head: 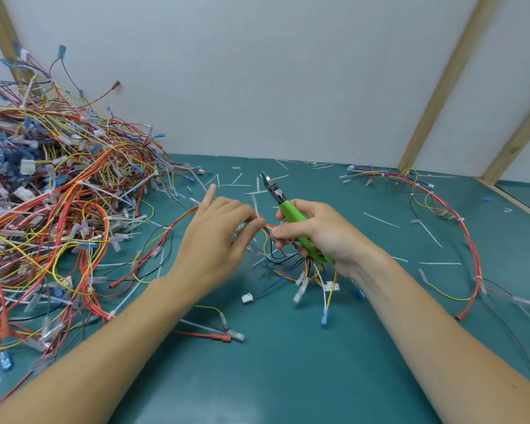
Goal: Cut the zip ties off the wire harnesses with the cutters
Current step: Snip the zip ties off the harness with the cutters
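Nearest, at 6 o'clock: loose leads of the held wire harness (288, 267) trail on the desk (288, 377), red and clear terminals lying flat.

Mid-frame, both hands work the same harness just above the desk. Left hand (218, 237): thumb and middle fingers pinch a white zip tie (255, 206) at the bundle, its tail sticking up, index finger straight and pointing to 11 o'clock. Right hand (315, 234): fingers wrapped round the green handles of the cutters (283, 206), thumb and fingertip also nipping the wires just right of the tie. Cutter nose points up to 11 o'clock, off the work. Blades look nearly closed; can't tell for sure.

My read: tie is being pulled or positioned, the cut either pending or just made. To do it well:
- Keep the tie loop lifted off the wires with the left pinch.
- Swing the nose down, slip one blade under the strap only, flat side toward the wires.
- Cut at the head, not the tail, so the loop drops whole.
- Risk: nicking insulation if wires sit between the blades.

At 9 o'clock, the big harness pile (52, 209), many ties still on, so plenty left. At 2 o'clock, one harness (459, 228) lies spread out, well apart. Far, at 12 o'clock, cut tie offcuts (242, 185) scatter up to the white wall (257, 71).
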The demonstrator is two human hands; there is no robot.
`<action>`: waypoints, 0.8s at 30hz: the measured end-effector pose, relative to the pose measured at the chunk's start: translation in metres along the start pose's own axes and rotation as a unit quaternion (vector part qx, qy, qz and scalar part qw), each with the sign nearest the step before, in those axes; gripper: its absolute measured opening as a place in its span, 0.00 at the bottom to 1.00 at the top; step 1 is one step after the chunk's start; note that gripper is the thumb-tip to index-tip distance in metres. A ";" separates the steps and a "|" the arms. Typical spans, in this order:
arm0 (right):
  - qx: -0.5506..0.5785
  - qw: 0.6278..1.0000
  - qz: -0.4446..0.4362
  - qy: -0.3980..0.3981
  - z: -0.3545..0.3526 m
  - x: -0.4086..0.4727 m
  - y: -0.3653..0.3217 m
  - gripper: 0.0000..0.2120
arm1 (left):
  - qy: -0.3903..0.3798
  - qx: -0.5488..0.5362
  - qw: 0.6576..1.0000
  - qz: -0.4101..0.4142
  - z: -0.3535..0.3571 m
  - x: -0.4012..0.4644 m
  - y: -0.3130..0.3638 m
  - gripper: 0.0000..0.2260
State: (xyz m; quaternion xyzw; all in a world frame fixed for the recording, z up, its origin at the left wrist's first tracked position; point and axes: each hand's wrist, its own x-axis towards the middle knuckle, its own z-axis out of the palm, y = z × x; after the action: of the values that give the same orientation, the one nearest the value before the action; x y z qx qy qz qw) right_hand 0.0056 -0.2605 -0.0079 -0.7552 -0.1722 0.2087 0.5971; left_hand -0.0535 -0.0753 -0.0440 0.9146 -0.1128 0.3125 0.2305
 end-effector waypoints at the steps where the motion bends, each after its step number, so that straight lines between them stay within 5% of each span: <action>1: -0.007 1.000 -0.004 -0.006 0.001 0.000 0.000 0.11 | -0.004 -0.052 0.998 -0.023 -0.001 0.000 -0.002 0.08; 5: -0.055 0.998 -0.038 0.002 0.008 0.000 0.003 0.09 | -0.020 -0.162 0.983 -0.082 0.002 -0.001 -0.005 0.11; 11: -0.017 0.990 -0.091 0.108 0.011 0.005 0.006 0.08 | -0.038 -0.006 0.998 -0.049 0.008 -0.002 -0.006 0.12; 24: -0.032 0.991 -0.125 0.037 0.014 0.002 0.007 0.10 | -0.035 -0.038 0.998 -0.048 0.019 -0.005 -0.011 0.14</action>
State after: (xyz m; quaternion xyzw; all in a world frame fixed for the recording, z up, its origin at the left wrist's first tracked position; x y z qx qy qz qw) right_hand 0.0000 -0.2491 -0.0179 -0.7537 -0.2498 0.0983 0.5999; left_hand -0.0436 -0.0744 -0.0641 0.9201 -0.0885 0.2639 0.2754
